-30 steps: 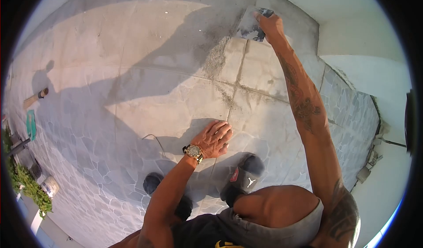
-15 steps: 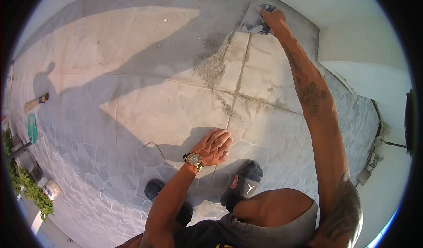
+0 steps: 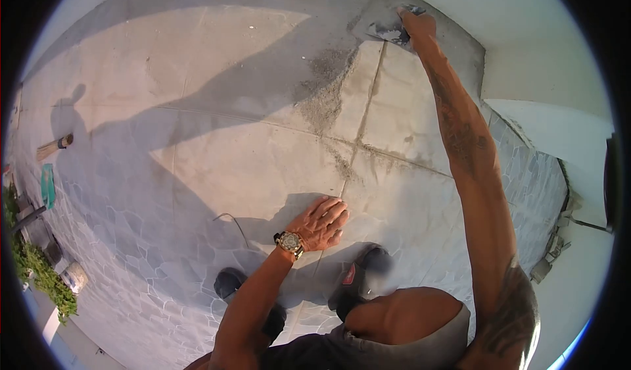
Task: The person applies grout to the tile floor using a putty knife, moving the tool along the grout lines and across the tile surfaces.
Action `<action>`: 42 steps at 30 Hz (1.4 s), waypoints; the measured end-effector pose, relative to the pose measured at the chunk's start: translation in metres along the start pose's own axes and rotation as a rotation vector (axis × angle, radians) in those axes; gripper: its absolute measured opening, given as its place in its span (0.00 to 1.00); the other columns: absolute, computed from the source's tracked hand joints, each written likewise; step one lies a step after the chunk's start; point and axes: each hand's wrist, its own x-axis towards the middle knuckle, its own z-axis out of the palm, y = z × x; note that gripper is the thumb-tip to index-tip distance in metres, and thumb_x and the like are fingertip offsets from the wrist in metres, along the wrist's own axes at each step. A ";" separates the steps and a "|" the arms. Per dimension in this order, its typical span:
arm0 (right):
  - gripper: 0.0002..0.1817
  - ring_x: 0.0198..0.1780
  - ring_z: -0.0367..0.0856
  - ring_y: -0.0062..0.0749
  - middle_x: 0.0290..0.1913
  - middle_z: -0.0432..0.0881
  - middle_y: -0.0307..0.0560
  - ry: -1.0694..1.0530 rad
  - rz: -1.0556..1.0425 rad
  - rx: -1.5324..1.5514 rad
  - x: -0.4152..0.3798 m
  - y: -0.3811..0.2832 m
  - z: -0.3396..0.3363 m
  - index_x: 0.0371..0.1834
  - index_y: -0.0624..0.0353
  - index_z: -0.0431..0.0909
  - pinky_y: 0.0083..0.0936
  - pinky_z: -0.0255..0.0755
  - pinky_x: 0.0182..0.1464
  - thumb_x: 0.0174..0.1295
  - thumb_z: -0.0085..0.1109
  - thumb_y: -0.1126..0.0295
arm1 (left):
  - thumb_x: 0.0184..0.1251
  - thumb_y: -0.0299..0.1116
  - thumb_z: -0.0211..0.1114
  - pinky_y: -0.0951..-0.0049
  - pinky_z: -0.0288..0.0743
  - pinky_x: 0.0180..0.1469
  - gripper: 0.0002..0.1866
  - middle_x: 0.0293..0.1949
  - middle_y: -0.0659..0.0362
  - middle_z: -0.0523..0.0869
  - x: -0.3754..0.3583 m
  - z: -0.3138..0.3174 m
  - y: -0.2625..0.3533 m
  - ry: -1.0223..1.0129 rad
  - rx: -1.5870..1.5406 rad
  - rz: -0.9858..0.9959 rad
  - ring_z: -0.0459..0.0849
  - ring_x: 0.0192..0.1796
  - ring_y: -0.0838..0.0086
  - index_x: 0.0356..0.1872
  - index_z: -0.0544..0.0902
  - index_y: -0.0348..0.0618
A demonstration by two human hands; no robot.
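Observation:
My left hand (image 3: 320, 224) lies palm down on the tiled floor (image 3: 230, 166), its fingers a little spread and nothing in them; a watch (image 3: 289, 242) is on that wrist. Far ahead at the upper right, my right hand (image 3: 417, 26) is closed on a flat trowel (image 3: 389, 33) with a dark handle. The trowel's blade rests flat on or close to the floor near the wall. Below and left of it, loose grey grit (image 3: 322, 107) lies along the tile joints, beside a paler patch of tiles.
A brush (image 3: 54, 147) and a green object (image 3: 47, 186) lie at the far left, above plants (image 3: 46, 281). A thin bent wire (image 3: 231, 220) is left of my left hand. The white wall (image 3: 545, 67) borders the right side.
My right hand and the trowel have shifted slightly to the right and up, toward the wall. My left hand stays in nearly the same place on the floor.

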 end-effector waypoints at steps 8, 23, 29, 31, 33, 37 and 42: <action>0.22 0.27 0.75 0.33 0.27 0.82 0.47 -0.143 -0.104 0.502 -0.005 -0.022 -0.014 0.26 0.77 0.82 0.35 0.71 0.31 0.56 0.75 0.61 | 0.60 0.46 0.66 0.55 0.66 0.75 0.28 0.67 0.56 0.72 0.004 0.001 -0.007 0.011 0.015 0.012 0.70 0.72 0.63 0.61 0.76 0.48; 0.22 0.27 0.82 0.32 0.27 0.86 0.51 -0.248 -0.271 -0.157 0.025 -0.050 0.041 0.32 0.71 0.85 0.32 0.77 0.30 0.58 0.74 0.57 | 0.59 0.44 0.67 0.54 0.69 0.73 0.29 0.65 0.56 0.73 0.005 -0.001 -0.004 0.016 0.005 0.019 0.73 0.70 0.62 0.62 0.75 0.49; 0.18 0.29 0.84 0.31 0.36 0.86 0.50 -0.393 -0.150 0.226 -0.026 -0.066 -0.022 0.42 0.74 0.83 0.31 0.80 0.31 0.60 0.74 0.66 | 0.58 0.44 0.67 0.54 0.69 0.73 0.29 0.66 0.56 0.74 0.004 -0.001 -0.006 0.027 -0.038 0.003 0.73 0.70 0.61 0.62 0.75 0.49; 0.22 0.28 0.84 0.33 0.33 0.86 0.51 -0.339 -0.118 0.059 -0.041 -0.063 -0.001 0.36 0.74 0.84 0.34 0.78 0.30 0.58 0.75 0.59 | 0.58 0.44 0.68 0.54 0.69 0.73 0.29 0.66 0.56 0.74 0.003 0.000 -0.003 0.023 -0.052 -0.004 0.73 0.70 0.61 0.62 0.75 0.49; 0.27 0.27 0.83 0.34 0.29 0.85 0.52 -0.259 -0.081 -0.093 -0.055 -0.059 0.014 0.31 0.74 0.84 0.38 0.75 0.30 0.55 0.75 0.52 | 0.58 0.44 0.68 0.54 0.69 0.73 0.29 0.66 0.55 0.74 0.005 -0.002 -0.005 0.013 -0.035 0.008 0.74 0.70 0.61 0.62 0.75 0.48; 0.28 0.27 0.81 0.33 0.34 0.86 0.49 -0.412 -0.205 -0.305 -0.014 -0.082 0.017 0.42 0.71 0.83 0.34 0.76 0.32 0.58 0.75 0.51 | 0.58 0.44 0.68 0.54 0.69 0.73 0.29 0.66 0.56 0.73 0.007 -0.001 -0.004 0.020 -0.030 0.024 0.73 0.70 0.61 0.62 0.75 0.48; 0.27 0.29 0.86 0.37 0.32 0.87 0.54 -0.497 -0.062 0.089 -0.072 -0.063 -0.057 0.39 0.73 0.83 0.34 0.78 0.33 0.58 0.75 0.54 | 0.58 0.44 0.68 0.55 0.69 0.73 0.29 0.66 0.57 0.72 0.006 -0.005 -0.005 0.012 -0.026 0.011 0.72 0.70 0.62 0.62 0.75 0.49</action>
